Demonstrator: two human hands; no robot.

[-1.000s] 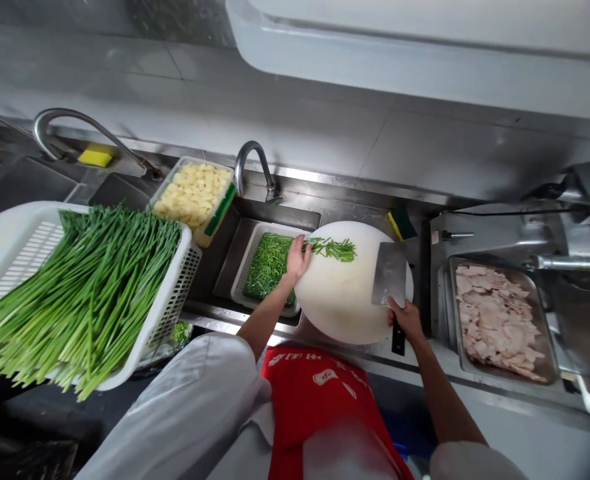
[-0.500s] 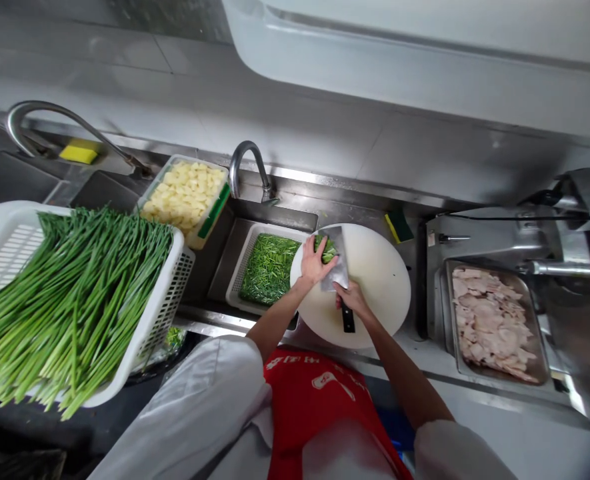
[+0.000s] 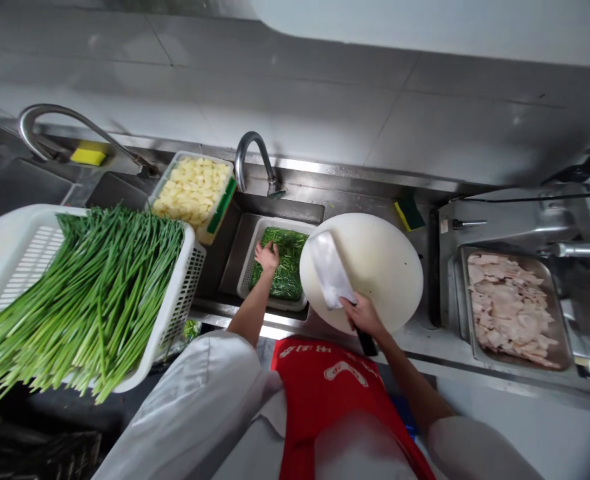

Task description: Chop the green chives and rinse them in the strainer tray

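Observation:
My right hand (image 3: 363, 313) grips a cleaver (image 3: 329, 265) by its black handle. The broad blade lies over the left part of a round white cutting board (image 3: 392, 267). Over the sink, my left hand (image 3: 267, 256) hovers above cut green chives (image 3: 287, 277), its fingers apart and nothing visible in them. Those chives fill a white basket (image 3: 245, 283) set in the sink, just left of the board. Long whole chives (image 3: 99, 293) lie in a larger white basket (image 3: 147, 347) on the left.
A plastic tub of peeled garlic cloves (image 3: 195, 190) stands behind the whole chives. A curved faucet (image 3: 255, 143) rises behind the sink. A yellow-green sponge (image 3: 409, 213) lies behind the board, and a metal tray (image 3: 567, 340) of sliced pale meat (image 3: 509, 307) sits to the right.
My left hand has gone from the blade and board leftward to over the sink basket. The chives beside the blade have left the board. The cleaver has tilted, still in my right hand.

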